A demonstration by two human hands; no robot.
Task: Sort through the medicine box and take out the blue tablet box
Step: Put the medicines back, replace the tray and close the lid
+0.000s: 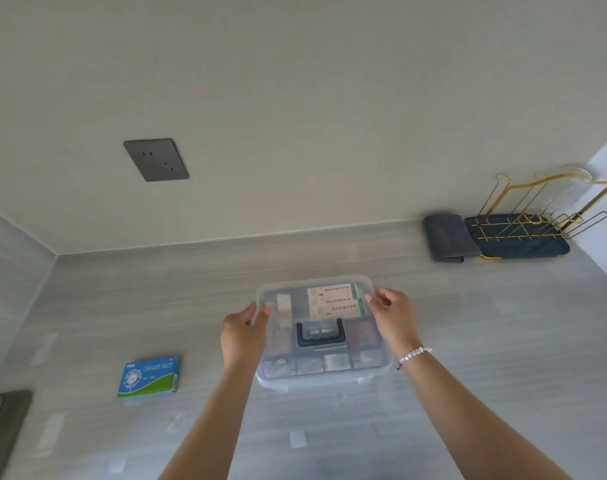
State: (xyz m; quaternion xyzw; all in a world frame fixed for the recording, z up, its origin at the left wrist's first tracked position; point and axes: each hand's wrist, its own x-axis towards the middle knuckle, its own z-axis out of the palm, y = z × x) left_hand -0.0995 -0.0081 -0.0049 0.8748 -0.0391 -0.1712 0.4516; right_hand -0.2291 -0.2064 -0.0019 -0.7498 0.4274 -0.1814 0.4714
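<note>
**A:** Where is your blue tablet box point(150, 376) right now?

**B:** It lies flat on the grey counter point(468, 341), off to your left and well apart from the medicine box point(321, 332). There is one of it, blue with a green stripe and white lettering on top. Neither of your hands touches it.

**A:** And the medicine box itself?

**B:** One clear plastic box with its lid on and one dark handle point(321, 333) folded flat in the middle of the lid. Your left hand point(243, 336) grasps its left edge, thumb curled over the rim. Your right hand point(394, 315) grasps the right edge the same way, thumb and fingers pinching the rim near the far corner. You wear one beaded bracelet point(413, 356) on the right wrist.

**A:** What can you count inside?

**B:** Through the lid you see what may be two pink-and-white cartons point(333, 301) side by side at the back, and one narrow white packet point(284, 308) to their left. The small compartments along the near edge are too blurred to count.

**A:** Anything farther out?

**B:** One dark wall socket point(155, 160) up on the wall, one phone point(4, 431) at your far left on the counter, one folded grey cloth point(447, 237) at the back right, and beside it one gold wire rack point(544, 213) standing on one dark blue tray point(524, 247).
</note>
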